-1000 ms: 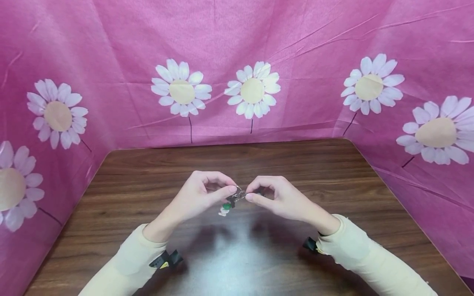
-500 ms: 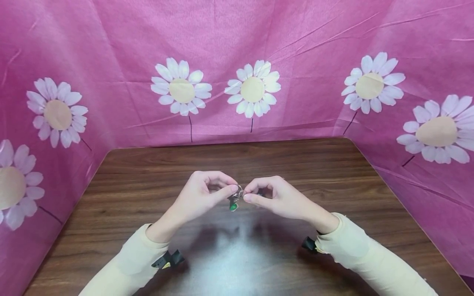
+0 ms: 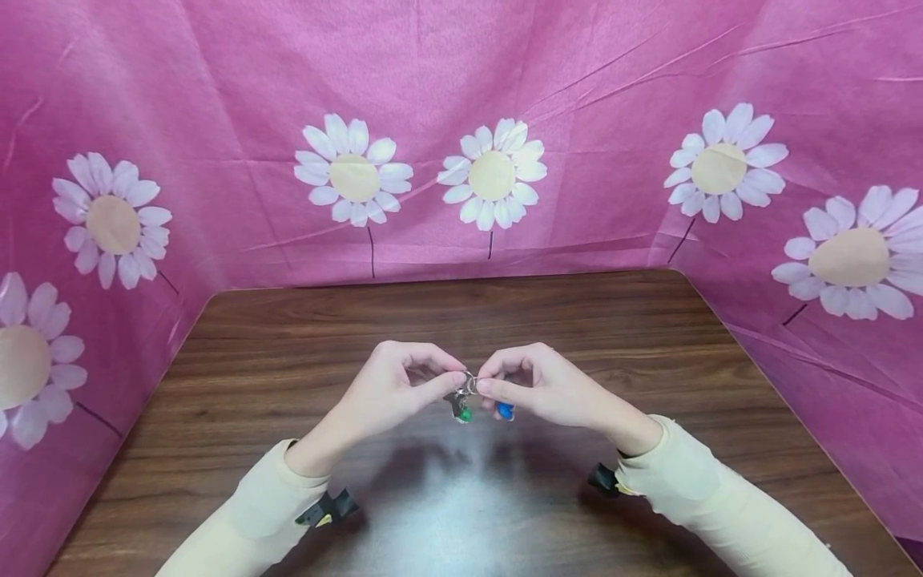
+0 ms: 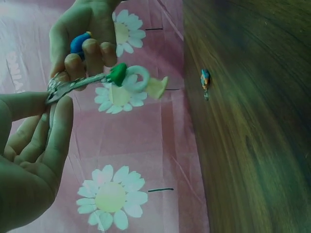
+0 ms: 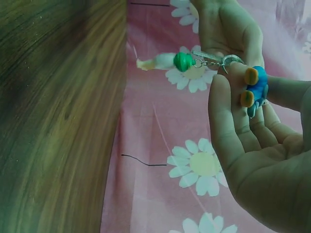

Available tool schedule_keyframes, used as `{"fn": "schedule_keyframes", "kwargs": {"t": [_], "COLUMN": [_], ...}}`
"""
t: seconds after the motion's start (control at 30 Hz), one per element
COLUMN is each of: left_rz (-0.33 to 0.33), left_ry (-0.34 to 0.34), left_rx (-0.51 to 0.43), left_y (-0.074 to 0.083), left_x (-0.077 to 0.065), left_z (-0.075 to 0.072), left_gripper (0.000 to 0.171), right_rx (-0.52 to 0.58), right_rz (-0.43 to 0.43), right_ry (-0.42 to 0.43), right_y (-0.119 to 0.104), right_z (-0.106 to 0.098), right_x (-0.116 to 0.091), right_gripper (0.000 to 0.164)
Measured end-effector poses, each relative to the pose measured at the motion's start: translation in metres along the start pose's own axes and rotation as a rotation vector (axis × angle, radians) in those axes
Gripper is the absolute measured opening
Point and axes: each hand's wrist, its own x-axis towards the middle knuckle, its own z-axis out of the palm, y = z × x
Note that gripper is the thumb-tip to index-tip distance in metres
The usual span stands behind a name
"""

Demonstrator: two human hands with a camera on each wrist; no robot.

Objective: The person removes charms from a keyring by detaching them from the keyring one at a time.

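Thumb and fingers of my left hand (image 3: 404, 383) pinch a key ring (image 3: 469, 384) at its left side. My right hand (image 3: 548, 386) pinches a small metal ring at the right side, its fingertips close to the left ones. A flat silver key (image 4: 77, 86) and a charm with a green bead (image 5: 183, 62) and a pale part (image 5: 164, 61) hang from the left-hand bunch. Beside my right fingers hangs a blue charm (image 3: 505, 411), a little figure with orange feet in the right wrist view. How the rings link is hidden by the fingertips.
A small blue and orange figure (image 4: 205, 78) with a metal end lies on the brown wooden table (image 3: 288, 320) in the left wrist view. Pink cloth (image 3: 577, 64) printed with daisies walls the table's back and sides. Both wrists carry black devices (image 3: 328, 509).
The green charm has swung right and hangs below the rings. The blue charm has come into sight below my right fingers. The left hand has dipped slightly.
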Motion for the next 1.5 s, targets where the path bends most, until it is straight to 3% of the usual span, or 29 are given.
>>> {"fn": "schedule_keyframes", "kwargs": {"t": [0.43,0.73,1.0,1.13,1.27,1.5], "left_rz": [0.078,0.018,0.005,0.000,-0.019,-0.052], "left_ry": [-0.122,-0.056,-0.049,-0.072,-0.104,-0.144], "left_rx": [0.092,0.033,0.041,0.035,-0.036,-0.076], "left_y": [-0.006,-0.005,-0.007,-0.009,-0.013,-0.021], "left_x": [-0.002,0.000,0.001,0.001,0.001,0.000], "left_z": [-0.002,0.001,0.003,0.005,0.006,0.008], "left_gripper": [0.006,0.005,0.005,0.007,0.011,0.030], "right_rx": [0.073,0.131,0.160,0.154,0.142,0.147], "right_rz": [0.059,0.133,0.177,0.162,0.144,0.166], "right_ry": [-0.018,-0.053,-0.073,-0.065,-0.026,0.014], "right_y": [0.004,0.005,0.004,0.006,0.008,0.010], "right_z": [0.000,-0.002,-0.003,-0.001,0.000,0.003], "right_x": [0.000,-0.001,-0.002,-0.001,-0.001,-0.002], "right_gripper": [0.012,0.017,0.019,0.018,0.016,0.016]}}
